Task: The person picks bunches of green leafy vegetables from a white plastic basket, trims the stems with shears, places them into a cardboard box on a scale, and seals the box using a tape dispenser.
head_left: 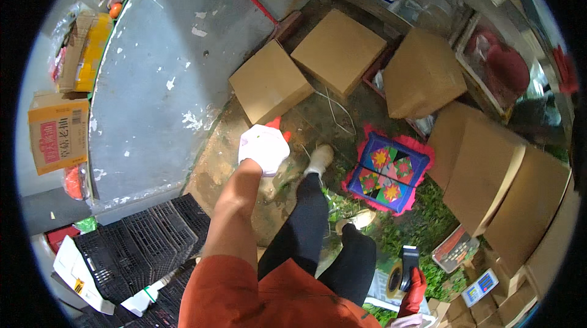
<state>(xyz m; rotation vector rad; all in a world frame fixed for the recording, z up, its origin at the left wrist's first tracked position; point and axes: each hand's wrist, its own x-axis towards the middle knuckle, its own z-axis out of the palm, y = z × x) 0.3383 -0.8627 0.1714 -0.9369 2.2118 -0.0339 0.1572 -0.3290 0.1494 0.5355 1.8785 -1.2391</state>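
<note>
My left hand [264, 149] reaches forward, low over the floor, in a glove with a pale cuff and red fingers. It is beside the near corner of a cardboard box [270, 80]. The cuff hides most of its fingers, so touch and grip cannot be told. At lower right, my right hand [415, 289], in a red glove, is closed around a black tape dispenser [409, 263]. A roll of brown tape [393, 278] shows at the dispenser's side. Two more cardboard boxes, one brown [339, 50] and one tilted [424, 73], stand further off.
A frilled patchwork cushion [387, 172] lies right of my feet. Large cardboard cartons [481, 176] line the right side, with a digital scale [480, 286] below. Black plastic crates [146, 245] stand at left. A broom [259, 2] leans by the chipped grey surface [151, 98].
</note>
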